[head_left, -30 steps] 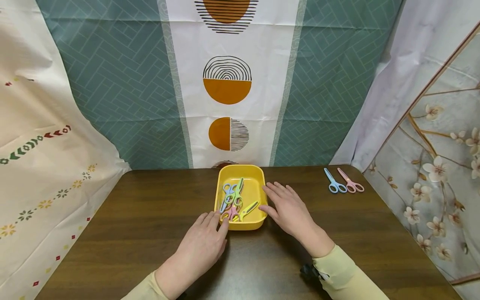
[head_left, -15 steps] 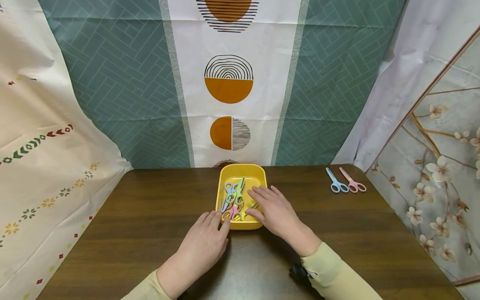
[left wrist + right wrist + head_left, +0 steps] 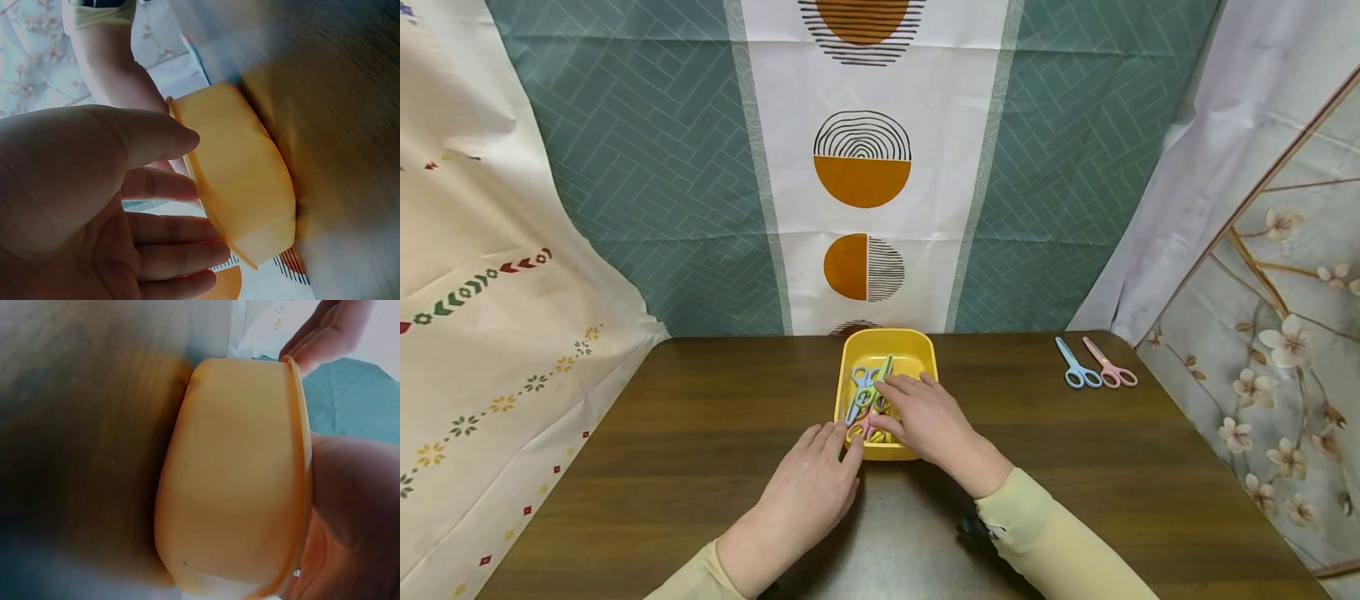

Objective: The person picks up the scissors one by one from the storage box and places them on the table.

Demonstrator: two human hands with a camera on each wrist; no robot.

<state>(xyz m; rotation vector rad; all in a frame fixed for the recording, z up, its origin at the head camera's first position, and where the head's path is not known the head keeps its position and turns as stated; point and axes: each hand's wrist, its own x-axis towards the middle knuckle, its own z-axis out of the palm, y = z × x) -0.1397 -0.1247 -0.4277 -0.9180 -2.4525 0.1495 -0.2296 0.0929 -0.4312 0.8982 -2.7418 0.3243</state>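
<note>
A yellow plastic tray (image 3: 891,452) stands on the table with several children's scissors in its left half. Blue scissors (image 3: 853,410) lie beside green scissors (image 3: 864,398), and pink scissors (image 3: 856,432) are nearer the front. Yellow scissors (image 3: 877,437) show only in part under my right hand (image 3: 928,421). That hand reaches over the right rim, fingers loosely bent above the green scissors; its fingertips are inside the tray, hidden in the right wrist view. My left hand (image 3: 808,483) rests at the front-left corner, thumb and relaxed fingers (image 3: 169,259) at the rim.
Another pair of blue scissors (image 3: 1073,367) and one of pink scissors (image 3: 1108,363) lie side by side at the table's back right. The dark wooden table (image 3: 737,392) ends at a hanging patterned curtain (image 3: 685,208).
My right hand has moved left from the tray's right rim to over the scissors inside, covering the yellow pair and part of the green. My left hand stays at the corner.
</note>
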